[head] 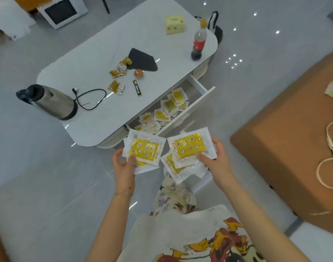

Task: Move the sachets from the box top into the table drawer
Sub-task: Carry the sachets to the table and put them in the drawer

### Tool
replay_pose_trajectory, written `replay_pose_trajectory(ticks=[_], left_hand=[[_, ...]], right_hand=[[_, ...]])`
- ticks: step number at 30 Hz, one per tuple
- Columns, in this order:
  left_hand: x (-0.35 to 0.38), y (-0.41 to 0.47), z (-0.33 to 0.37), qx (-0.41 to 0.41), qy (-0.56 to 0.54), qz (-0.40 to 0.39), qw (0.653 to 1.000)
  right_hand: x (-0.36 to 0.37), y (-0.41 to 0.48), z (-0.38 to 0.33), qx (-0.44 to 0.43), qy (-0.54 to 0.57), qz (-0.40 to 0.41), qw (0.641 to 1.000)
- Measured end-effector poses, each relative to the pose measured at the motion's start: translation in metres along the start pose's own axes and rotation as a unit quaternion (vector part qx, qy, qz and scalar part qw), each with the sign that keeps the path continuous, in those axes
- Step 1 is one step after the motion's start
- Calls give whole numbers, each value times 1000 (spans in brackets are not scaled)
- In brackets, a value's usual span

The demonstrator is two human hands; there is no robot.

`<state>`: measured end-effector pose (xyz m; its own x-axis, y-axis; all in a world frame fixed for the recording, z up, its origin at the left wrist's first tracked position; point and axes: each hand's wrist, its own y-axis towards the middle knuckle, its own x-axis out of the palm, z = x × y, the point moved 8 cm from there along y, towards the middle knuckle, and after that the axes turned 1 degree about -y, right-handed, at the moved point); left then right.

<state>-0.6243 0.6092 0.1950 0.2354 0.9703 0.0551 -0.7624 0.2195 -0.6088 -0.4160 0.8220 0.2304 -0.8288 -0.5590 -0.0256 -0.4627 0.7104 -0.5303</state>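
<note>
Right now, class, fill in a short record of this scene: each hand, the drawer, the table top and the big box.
left hand: grips left stack of sachets
right hand: grips right stack of sachets
stacks: held near the drawer front, not yet inside
drawer: open, loose sachets already inside
table: kettle, cola bottle, yellow carton, torn wrappers
brown box: at the right, apart from both hands

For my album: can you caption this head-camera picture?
A person's left hand and right hand each grip a stack of yellow sachets near the open, part-filled table drawer.
</note>
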Motion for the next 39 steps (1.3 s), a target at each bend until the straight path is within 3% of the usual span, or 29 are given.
replay_pose_trajectory(ticks=[5, 13, 21, 30, 39], left_hand=[[-4, 49, 12, -8, -29, 33, 999], [17, 115, 40, -24, -61, 65, 996], [41, 177, 11, -75, -29, 67, 995], [55, 319, -146, -152, -19, 112, 982], [59, 445, -268, -149, 13, 186, 971]], right_hand=[[35, 69, -23, 0, -36, -35, 999], [55, 161, -48, 65, 7, -7, 998], [59, 255, -46, 112, 4, -9, 994], [95, 439, 109, 177, -75, -48, 980], [142, 581, 238, 193, -161, -78, 965]])
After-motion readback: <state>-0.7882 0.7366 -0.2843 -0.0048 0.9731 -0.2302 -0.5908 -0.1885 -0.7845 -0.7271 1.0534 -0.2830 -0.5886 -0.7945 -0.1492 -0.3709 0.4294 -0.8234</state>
